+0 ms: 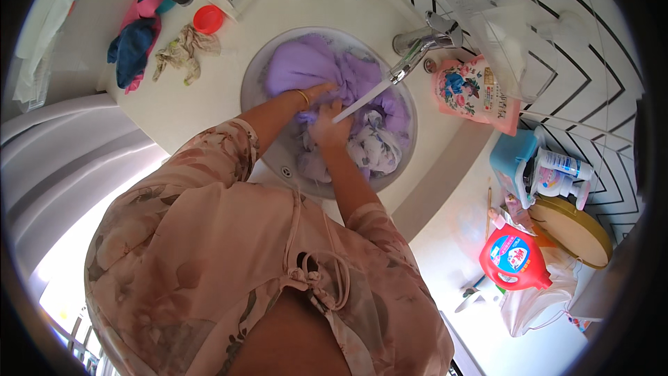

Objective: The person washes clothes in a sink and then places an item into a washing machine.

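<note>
A round white washbasin [252,75] holds soapy water and wet cloth. Purple fabric [302,65] bulges up along its far side, and a white garment with a floral print [383,149] lies at the lower right. My left hand [319,95], below a gold bangle, grips a fold of the purple fabric. Close beside it, my right hand [332,125] is closed on the same purple fabric, its fingertips partly hidden. From the chrome faucet [412,62] a stream of water falls onto my right hand.
On the counter at left lie a patterned cloth [185,55], a red cap [208,19] and a dark blue cloth [133,47]. A pink pouch [472,91] stands right of the faucet. Further right are a blue container [514,154] and a red detergent jug [514,258].
</note>
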{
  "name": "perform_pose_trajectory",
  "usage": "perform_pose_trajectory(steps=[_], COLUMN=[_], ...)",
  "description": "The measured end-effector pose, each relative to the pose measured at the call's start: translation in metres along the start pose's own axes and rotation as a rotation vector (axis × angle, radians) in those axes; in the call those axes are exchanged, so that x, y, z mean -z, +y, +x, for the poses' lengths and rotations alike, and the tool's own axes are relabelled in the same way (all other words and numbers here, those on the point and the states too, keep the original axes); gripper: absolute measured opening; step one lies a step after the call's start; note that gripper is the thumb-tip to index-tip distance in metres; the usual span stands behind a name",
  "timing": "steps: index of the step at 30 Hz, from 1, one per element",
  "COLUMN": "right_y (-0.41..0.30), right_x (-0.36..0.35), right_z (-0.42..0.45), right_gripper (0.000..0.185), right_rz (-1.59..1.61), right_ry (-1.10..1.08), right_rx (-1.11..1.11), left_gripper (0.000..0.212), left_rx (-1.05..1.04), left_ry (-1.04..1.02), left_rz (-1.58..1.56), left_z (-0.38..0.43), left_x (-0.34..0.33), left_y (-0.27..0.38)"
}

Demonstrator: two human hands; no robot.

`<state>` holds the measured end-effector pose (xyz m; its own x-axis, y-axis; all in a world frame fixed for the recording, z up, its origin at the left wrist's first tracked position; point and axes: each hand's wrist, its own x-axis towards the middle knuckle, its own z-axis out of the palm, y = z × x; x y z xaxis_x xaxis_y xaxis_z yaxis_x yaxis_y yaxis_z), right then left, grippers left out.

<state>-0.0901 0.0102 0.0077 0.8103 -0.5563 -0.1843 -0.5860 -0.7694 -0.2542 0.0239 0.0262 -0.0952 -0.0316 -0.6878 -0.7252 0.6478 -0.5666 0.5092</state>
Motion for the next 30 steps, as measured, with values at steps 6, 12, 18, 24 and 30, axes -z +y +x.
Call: perform_pose_trajectory(steps=[6, 12, 18, 24, 30], right_y=[0.032, 0.029, -0.009, 0.030, 0.038], right_x=[0.017, 0.067, 0.161, 0.145, 0.116], right_z=[-0.001, -0.062, -0.078, -0.104, -0.104], right_gripper=[0.042, 0.074, 0.103, 0.096, 0.086], right_rz=[0.347, 0.717, 0.411, 1.248, 0.970], right_ry=[-0.224, 0.022, 0.114, -0.472, -0.478], right_rx=[0.010, 0.069, -0.010, -0.299, -0.230], left_gripper=[0.036, 0.026, 0.036, 0.055, 0.063], left_rx=[0.080, -0.621, -0.666, -0.376, -0.041], left_ry=[-0.082, -0.079, -0.461, -0.505, -0.651], left_rz=[-0.197, 0.631, 1.108, 1.415, 1.498], left_z=[-0.033, -0.131, -0.199, -0.232, -0.178], left_x=[-0.014, -0.017, -0.098, -0.160, -0.156], left_y=[0.018, 0.028, 0.050, 0.004, -0.035])
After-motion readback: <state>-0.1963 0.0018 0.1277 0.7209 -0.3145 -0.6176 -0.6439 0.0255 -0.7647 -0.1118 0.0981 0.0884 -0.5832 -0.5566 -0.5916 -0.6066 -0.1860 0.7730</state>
